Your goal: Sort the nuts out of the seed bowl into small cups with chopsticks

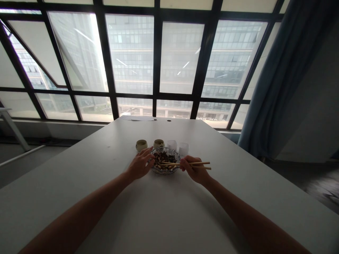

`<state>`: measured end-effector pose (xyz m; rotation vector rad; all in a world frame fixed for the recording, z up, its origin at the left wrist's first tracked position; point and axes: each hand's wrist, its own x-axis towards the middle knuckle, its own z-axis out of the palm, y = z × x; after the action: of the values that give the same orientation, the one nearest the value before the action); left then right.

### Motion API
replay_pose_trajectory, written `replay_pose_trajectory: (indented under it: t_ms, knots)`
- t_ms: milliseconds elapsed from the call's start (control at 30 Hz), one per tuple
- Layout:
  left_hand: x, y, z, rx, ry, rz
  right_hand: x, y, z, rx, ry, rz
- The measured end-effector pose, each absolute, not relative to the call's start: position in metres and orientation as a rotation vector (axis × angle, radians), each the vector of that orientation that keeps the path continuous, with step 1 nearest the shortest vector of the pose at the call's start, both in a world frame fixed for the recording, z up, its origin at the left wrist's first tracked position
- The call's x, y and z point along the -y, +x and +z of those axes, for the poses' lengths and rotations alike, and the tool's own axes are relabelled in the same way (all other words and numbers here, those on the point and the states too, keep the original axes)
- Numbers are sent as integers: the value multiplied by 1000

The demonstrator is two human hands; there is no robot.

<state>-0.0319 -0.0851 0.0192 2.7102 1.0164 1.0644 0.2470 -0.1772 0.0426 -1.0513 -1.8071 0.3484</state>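
Observation:
A clear glass bowl (165, 173) with a scalloped rim stands on the white table, filled with small mixed pieces (165, 158), brown, tan and nearly black; some look like nuts. My left hand (140, 164) lies against the bowl's left rim, fingers stretched and thumb apart. On the right side, my right hand (194, 169) is closed around a pair of wooden chopsticks (200, 163). Their tips reach left into the bowl, among the pieces; whether they pinch one is too small to tell.
Just behind the bowl stand two yellowish-green cups (141, 145) and two clear cups (183, 148). Papers (139, 118) lie at the table's (169, 211) far end, before large windows (129, 56). A blue curtain (265, 95) hangs to the right.

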Motion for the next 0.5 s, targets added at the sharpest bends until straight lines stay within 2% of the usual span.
replay_pose_trajectory:
  t_ms: [167,500]
  knots:
    - [92,-31,21,-964,2839,909,178,242,42,1886,-1049,284]
    - [83,-31,9,-1106,2628,874,175,240,36,1818,-1029,358]
